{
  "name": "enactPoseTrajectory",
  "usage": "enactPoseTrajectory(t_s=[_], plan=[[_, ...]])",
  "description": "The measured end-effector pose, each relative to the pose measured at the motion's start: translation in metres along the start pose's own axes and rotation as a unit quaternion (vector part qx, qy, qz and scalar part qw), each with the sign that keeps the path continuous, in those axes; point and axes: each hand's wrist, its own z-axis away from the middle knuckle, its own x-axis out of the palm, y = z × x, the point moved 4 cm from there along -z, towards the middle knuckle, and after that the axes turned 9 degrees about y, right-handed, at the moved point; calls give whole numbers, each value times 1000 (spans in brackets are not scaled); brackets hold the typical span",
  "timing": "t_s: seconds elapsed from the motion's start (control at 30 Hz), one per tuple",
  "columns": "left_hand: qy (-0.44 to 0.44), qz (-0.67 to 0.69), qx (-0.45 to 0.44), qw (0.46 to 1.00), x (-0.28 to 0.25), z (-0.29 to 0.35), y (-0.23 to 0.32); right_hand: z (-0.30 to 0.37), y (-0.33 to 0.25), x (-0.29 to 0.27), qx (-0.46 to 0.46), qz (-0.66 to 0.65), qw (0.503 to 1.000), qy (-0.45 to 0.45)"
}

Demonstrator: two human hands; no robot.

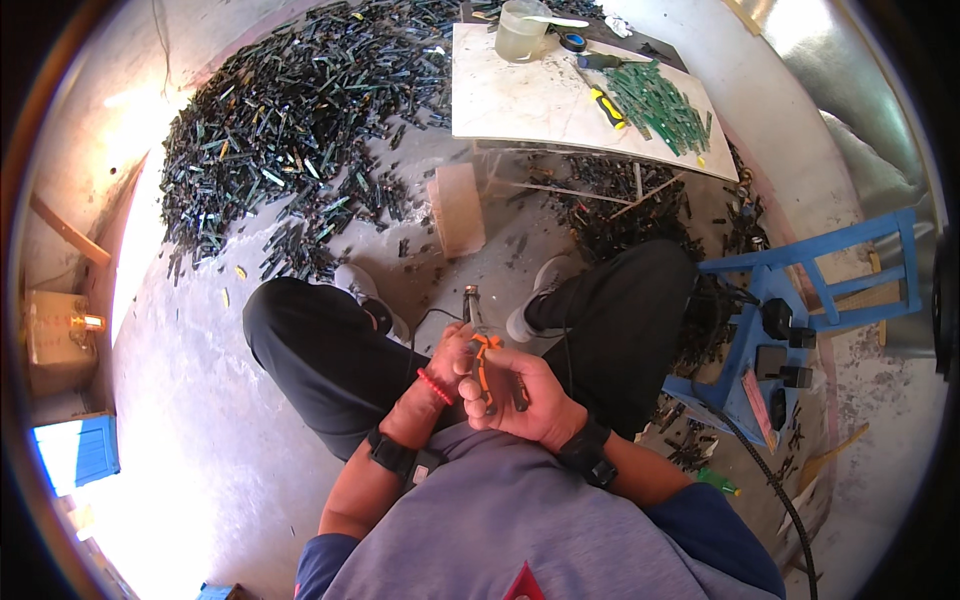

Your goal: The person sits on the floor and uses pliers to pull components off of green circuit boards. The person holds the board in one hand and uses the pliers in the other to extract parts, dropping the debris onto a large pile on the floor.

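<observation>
My right hand (525,395) is closed around pliers with orange and black handles (483,372), held in front of my lap. Close against it, my left hand (453,352) has its fingers bent together at the pliers' upper end; whatever it pinches is too small or hidden to name. Just beyond the fingers a narrow dark piece with a shiny tip (471,297) points away from me; I cannot tell whether it is held. A dark cord runs beside the left hand.
A large heap of dark strips (300,130) covers the floor at far left. The low white-topped table (520,95) bears a cup of liquid (520,32), a yellow-black tool (607,108) and green strips (665,105). A blue chair (740,330) with black adapters stands right; a box (457,210) lies ahead.
</observation>
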Motion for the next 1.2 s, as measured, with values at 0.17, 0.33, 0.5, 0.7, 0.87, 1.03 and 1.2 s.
enactPoseTrajectory(t_s=[0.17, 0.33, 0.5, 0.7, 0.87, 1.03, 1.2], plan=[[32, 136, -230, 963, 7, 4, -15, -3, 0, -5, -43, 46, 997, 35], [14, 121, -233, 965, 6, 0, -15, 7, -5, -5, -7, 85, 993, 81], [132, 368, -424, 817, 28, 6, -33, 11, -17, -15, -7, 185, 975, 122], [32, 347, -475, 808, 16, 1, -11, 20, -44, -27, -7, 382, 904, 193], [32, 338, -494, 801, 15, -1, 0, 20, -70, -33, -84, 749, 610, 245], [16, 377, -504, 777, 16, 1, -2, 17, -68, -34, -204, 861, 401, 236], [0, 419, -514, 749, 16, 3, 0, 16, -54, -35, 4, 519, 820, 242]])
